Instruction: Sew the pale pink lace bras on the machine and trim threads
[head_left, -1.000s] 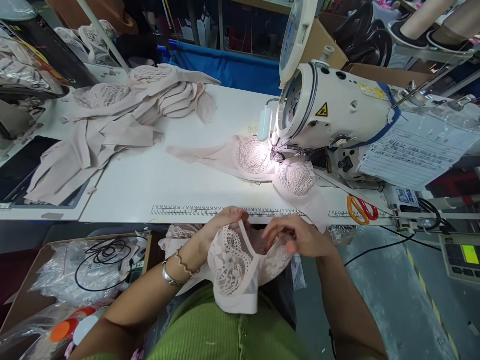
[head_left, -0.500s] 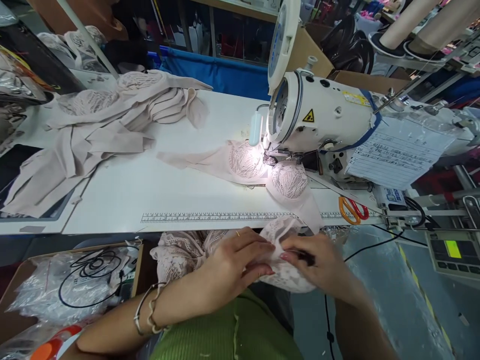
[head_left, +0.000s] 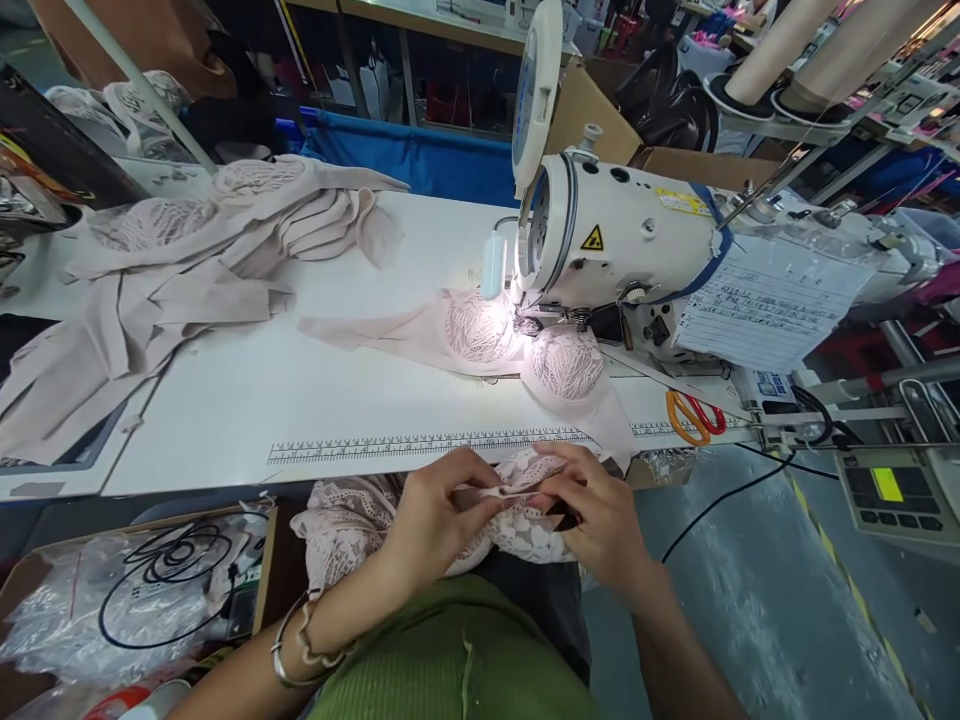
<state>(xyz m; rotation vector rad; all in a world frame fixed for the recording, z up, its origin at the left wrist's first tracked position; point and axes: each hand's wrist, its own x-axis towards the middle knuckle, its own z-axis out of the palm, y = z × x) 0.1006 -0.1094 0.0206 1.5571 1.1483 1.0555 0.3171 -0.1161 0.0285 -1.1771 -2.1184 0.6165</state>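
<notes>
Just off the table's front edge, above my lap, my left hand (head_left: 448,505) pinches the edge of a pale pink lace piece (head_left: 525,535) between thumb and fingers. My right hand (head_left: 600,510) grips the same edge a little to the right, so a short strip runs between them. Something dark shows under the right palm, too hidden to name. Beyond the hands, a pale pink bra (head_left: 566,368) with lace cups lies at the lit needle area of the sewing machine (head_left: 626,225). More lace fabric (head_left: 337,530) is bunched beside my left wrist.
A heap of pale pink bras (head_left: 202,250) covers the table's left part. A printed ruler (head_left: 375,445) runs along the front edge. Orange and red-handled scissors (head_left: 688,418) lie at right. A cardboard box (head_left: 266,570) with plastic bags and a black cable stands lower left.
Both hands have shifted slightly left with the lace, and its edge is now stretched between them. The lace hangs lower and flatter. The camera view has moved a little.
</notes>
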